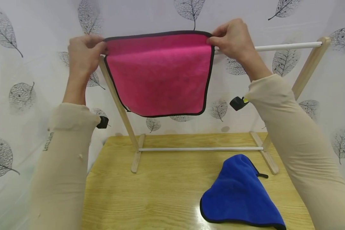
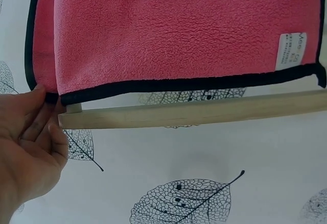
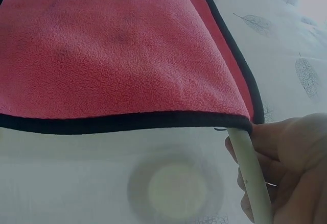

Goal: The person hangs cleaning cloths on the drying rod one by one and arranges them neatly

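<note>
A pink towel (image 1: 161, 76) with black edging lies over the top white rod (image 1: 287, 47) of a wooden rack, its front part hanging down. My left hand (image 1: 84, 54) pinches its upper left corner, close to the rod's left end. At the upper right corner, my right hand (image 1: 232, 40) pinches the black edge between thumb and fingers. The left wrist view shows a white label (image 2: 291, 50) near the towel's lower corner. In the right wrist view, the rod (image 3: 251, 175) passes right by the curled fingers of my right hand (image 3: 291, 157).
The rack's wooden legs (image 1: 311, 68) stand on a wood-grain table (image 1: 149, 191), joined low down by a second white rod (image 1: 201, 149). A crumpled blue towel (image 1: 238, 191) with black edging lies at the table's right. Behind hangs a white leaf-patterned sheet (image 1: 46, 80).
</note>
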Tool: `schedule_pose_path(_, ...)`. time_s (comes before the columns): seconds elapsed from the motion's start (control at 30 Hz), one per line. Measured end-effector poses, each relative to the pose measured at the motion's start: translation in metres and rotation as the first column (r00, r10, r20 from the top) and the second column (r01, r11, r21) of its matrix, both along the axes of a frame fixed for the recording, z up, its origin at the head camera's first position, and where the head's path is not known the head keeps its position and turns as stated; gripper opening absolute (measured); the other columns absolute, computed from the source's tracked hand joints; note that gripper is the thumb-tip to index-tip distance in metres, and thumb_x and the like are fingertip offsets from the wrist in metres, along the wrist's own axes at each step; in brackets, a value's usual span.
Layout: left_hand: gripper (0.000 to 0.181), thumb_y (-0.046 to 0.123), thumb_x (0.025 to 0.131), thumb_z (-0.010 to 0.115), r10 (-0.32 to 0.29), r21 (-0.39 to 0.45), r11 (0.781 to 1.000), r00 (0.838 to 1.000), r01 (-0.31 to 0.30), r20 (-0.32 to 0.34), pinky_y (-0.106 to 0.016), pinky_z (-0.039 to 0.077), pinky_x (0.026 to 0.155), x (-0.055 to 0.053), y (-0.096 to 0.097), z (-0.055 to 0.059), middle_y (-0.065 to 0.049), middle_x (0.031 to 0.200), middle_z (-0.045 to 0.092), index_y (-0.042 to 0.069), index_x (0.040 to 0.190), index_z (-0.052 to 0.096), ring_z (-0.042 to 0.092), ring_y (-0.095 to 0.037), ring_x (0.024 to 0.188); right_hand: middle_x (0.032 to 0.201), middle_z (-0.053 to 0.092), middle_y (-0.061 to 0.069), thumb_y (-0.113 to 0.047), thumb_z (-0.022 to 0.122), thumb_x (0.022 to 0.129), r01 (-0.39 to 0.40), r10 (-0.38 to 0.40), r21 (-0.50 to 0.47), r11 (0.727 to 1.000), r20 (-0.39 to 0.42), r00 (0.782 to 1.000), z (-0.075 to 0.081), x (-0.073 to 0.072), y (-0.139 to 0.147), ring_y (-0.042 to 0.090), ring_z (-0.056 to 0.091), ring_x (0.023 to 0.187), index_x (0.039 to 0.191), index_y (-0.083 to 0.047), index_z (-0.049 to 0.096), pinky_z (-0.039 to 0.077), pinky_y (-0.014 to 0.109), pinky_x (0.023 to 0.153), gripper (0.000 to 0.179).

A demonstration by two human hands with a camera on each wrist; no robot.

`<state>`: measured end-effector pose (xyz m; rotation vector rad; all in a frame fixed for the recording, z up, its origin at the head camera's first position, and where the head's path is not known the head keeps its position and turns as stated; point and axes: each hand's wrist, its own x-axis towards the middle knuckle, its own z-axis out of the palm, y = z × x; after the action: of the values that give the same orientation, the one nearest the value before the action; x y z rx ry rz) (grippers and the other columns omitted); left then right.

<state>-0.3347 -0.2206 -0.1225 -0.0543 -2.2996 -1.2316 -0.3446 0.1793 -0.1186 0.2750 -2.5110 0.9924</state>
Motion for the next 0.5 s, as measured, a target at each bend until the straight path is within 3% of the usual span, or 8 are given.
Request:
schedule_pose_path(0.2,0.035,0.030,0.100,0.064,0.030,-0.097,0.995,0.999,-0.027,0.039,-0.023,0.040,0.098,-0.0020,-0.0055,-0.0030,0.015,0.099,0.073,0.013,0.130,0.073,0.058,-0.009,0.113,0.111,0.075,0.002,-0.031,0.074,0.098,0.018,-0.019,0.053,0.998,0.015,1.000,-0.0005,0.0008,-0.0010,0.007,0.054,0.090,0.125,-0.009,0.075,0.042,0.022,0.075,0.035)
schedule_pose_path(0.37,0.035,0.032,0.100,0.064,0.024,-0.101,0.995,0.999,-0.020,0.036,-0.022,0.040,0.094,-0.0029,-0.0069,-0.0049,0.012,0.103,0.072,0.015,0.129,0.074,0.056,-0.009,0.111,0.120,0.073,0.008,-0.033,0.073,0.098,0.030,-0.033,0.080,0.996,0.033,0.999,-0.0007,0.0022,-0.0007,0.009,0.056,0.093,0.128,-0.010,0.074,0.044,0.024,0.076,0.038)
schedule_pose_path(0.5,0.039,0.034,0.101,0.063,0.014,-0.139,0.990,0.998,-0.005,0.063,-0.024,0.041,0.097,-0.0027,-0.0064,-0.0056,0.006,0.121,0.071,0.015,0.133,0.072,0.054,-0.011,0.116,0.123,0.071,0.011,-0.033,0.071,0.099,0.035,-0.037,0.090,0.995,0.023,0.999,-0.0028,0.0033,0.0002,0.012,0.056,0.096,0.129,-0.009,0.073,0.044,0.024,0.076,0.039)
